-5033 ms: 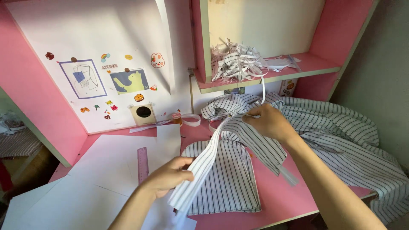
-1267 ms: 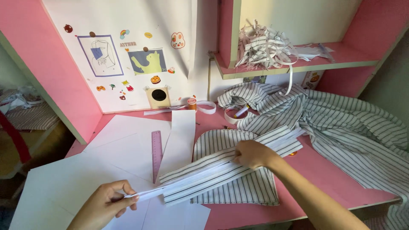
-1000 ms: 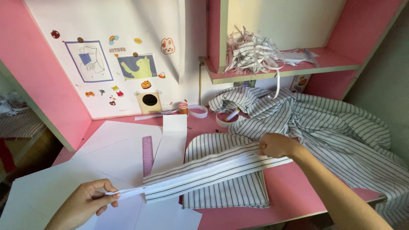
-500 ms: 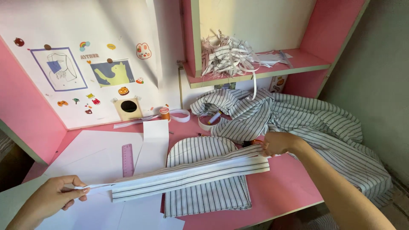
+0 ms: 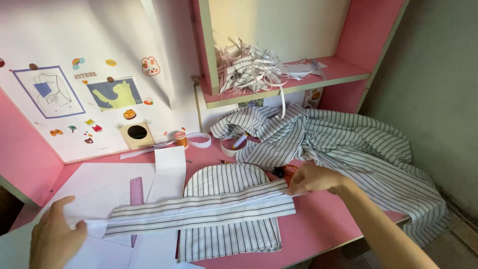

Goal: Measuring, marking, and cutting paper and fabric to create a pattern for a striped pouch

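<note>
Striped band (image 5: 199, 211) stretches left-right, slightly rising rightward; both hands pinching its ends.

Single head cam, looks down & fwd at pink desk (image 5: 318, 229), close; shelf (image 5: 298, 79) behind it.

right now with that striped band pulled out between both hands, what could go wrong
The striped fabric band is held only at its ends by the left hand and right hand, so its folds may slip open in the middle. Orange-handled scissors lie right by the right hand and could snag the cloth. The purple ruler under the band might get dragged along.
</note>
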